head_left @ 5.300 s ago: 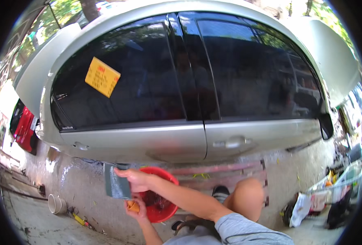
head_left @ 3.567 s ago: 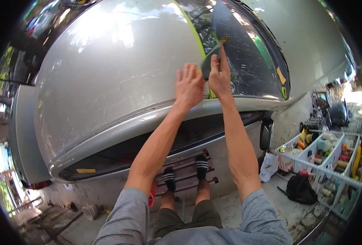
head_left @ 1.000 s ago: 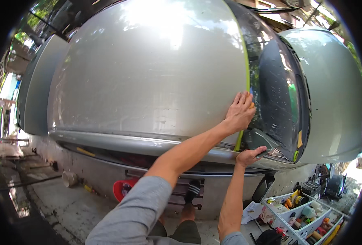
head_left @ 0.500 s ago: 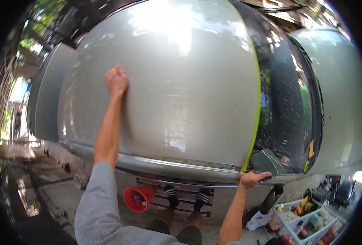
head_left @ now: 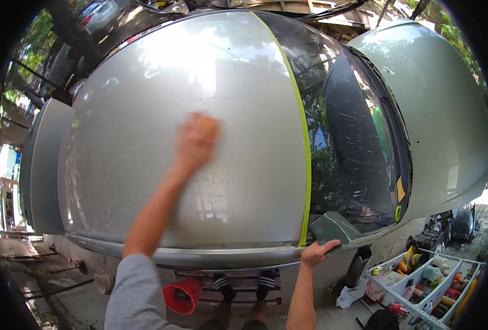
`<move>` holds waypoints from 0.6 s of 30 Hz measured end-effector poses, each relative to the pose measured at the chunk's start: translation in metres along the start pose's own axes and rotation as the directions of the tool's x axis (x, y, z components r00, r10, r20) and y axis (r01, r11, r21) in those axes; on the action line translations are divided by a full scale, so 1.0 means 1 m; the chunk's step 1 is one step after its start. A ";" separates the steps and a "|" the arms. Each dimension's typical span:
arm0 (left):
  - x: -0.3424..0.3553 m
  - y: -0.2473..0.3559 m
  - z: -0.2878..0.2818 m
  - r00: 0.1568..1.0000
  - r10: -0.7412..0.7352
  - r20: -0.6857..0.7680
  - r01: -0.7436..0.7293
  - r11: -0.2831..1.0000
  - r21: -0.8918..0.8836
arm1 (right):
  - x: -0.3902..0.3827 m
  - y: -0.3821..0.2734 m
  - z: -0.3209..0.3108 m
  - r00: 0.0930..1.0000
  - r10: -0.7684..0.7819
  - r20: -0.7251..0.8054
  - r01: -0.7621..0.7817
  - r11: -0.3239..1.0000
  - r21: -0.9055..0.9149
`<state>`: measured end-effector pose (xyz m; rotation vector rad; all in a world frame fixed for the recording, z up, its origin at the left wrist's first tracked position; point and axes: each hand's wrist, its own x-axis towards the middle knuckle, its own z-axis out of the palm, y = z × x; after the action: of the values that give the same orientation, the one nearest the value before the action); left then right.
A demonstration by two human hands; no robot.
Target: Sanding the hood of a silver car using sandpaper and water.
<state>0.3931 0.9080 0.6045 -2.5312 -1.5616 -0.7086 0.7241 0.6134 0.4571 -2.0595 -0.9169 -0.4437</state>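
Observation:
A silvery grey car roof spreads before me, with bright reflections on it. My left hand, blurred by motion, is closed around a small orange block at the middle of the roof. The block's underside is hidden. At the roof's near right corner, my right hand grips a dark grey-green sheet by its edge, thumb on top. The sheet lies over the corner of the windshield. Yellow-green tape runs along the seam between roof and glass.
A red bucket stands below the car's near side, beside my feet on a slatted step. Lower right, a divided white crate holds bottles and tools. The car's hood lies beyond the windshield. A pale cup-shaped container is at lower left.
My left hand has swept rightward and nearer across the roof with the orange block. The view has shifted, so the car sits further left. My right hand keeps its grip on the sheet.

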 end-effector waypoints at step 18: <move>0.211 0.094 0.157 0.941 0.335 -0.047 -0.336 0.915 -0.223 | -0.071 0.042 -0.013 0.951 0.039 0.306 0.012 0.986 -0.164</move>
<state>0.6065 1.0852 0.5710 -2.8516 -1.0473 -0.8891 0.7081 0.5546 0.4003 -2.3285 -1.0778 -0.1951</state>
